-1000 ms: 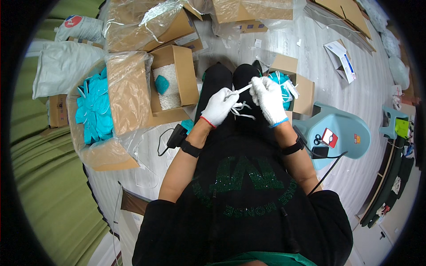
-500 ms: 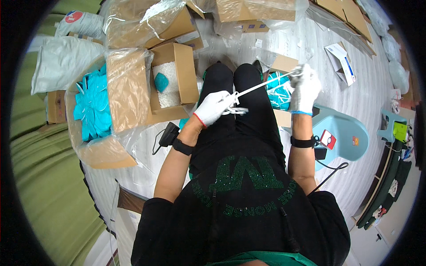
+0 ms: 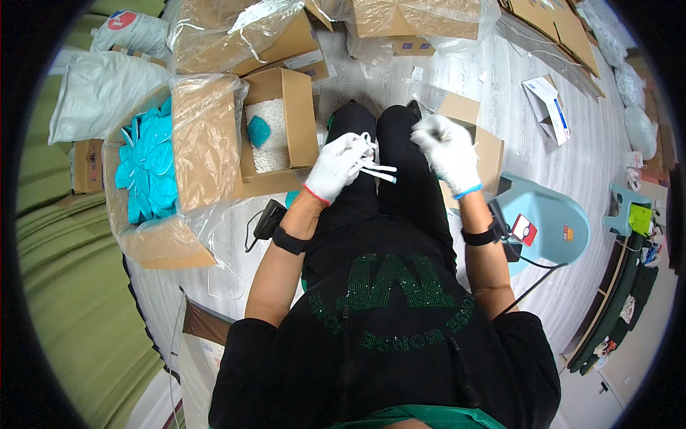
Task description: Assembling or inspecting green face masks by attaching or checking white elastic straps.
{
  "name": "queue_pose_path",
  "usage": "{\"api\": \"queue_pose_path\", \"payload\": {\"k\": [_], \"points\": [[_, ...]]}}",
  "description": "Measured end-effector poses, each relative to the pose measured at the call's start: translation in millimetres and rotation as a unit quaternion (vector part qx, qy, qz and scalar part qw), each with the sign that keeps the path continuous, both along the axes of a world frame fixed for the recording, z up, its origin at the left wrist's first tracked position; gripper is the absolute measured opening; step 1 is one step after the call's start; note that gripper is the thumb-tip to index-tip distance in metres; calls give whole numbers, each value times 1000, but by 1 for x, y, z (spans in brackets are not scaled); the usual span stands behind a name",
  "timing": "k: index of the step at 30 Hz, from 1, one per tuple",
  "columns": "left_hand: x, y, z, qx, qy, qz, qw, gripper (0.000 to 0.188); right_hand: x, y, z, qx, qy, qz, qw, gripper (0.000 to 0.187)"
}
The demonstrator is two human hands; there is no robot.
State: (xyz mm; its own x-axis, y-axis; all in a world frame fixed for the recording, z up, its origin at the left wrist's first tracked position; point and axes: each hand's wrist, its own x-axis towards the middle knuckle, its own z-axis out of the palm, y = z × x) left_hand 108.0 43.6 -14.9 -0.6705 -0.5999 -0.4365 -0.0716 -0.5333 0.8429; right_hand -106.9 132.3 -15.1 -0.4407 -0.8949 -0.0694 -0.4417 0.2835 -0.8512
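My left hand (image 3: pixel 336 170), in a white knit glove with a red cuff, is closed on a white cord (image 3: pixel 379 171). Its looped strands stick out to the right, over my black trousers (image 3: pixel 400 193). To the right, level with it, is my right hand (image 3: pixel 451 156) in a white glove with a blue cuff. Motion smears its fingers, so whether they hold anything is unclear. No taut strand shows between the two hands. Beneath the right hand stands an open cardboard box (image 3: pixel 489 161); the hand hides most of its inside.
At left, a plastic-lined carton (image 3: pixel 204 143) holds a heap of teal pieces (image 3: pixel 146 171). Beside it, an open box (image 3: pixel 299 118) contains white material and one teal piece (image 3: pixel 259 131). A light blue plastic chair (image 3: pixel 564 207) stands at right. More cartons (image 3: pixel 414 18) line the far side.
My right hand has moved left and nearer, closer to my left hand. The cord that was stretched between them now hangs loose from the left hand. The teal contents below the right hand became hidden.
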Motion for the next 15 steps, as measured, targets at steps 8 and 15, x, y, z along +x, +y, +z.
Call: {"api": "queue_pose_path", "payload": {"k": [8, 15], "points": [[-15, 10, -12, -109, -13, 48, 993, 15, 57, -2, -5, -80, -296, 27, 951, 21], [-14, 17, -17, -118, -34, 39, 992, 17, 64, 5, -1, -133, -145, 55, 979, 20]]}}
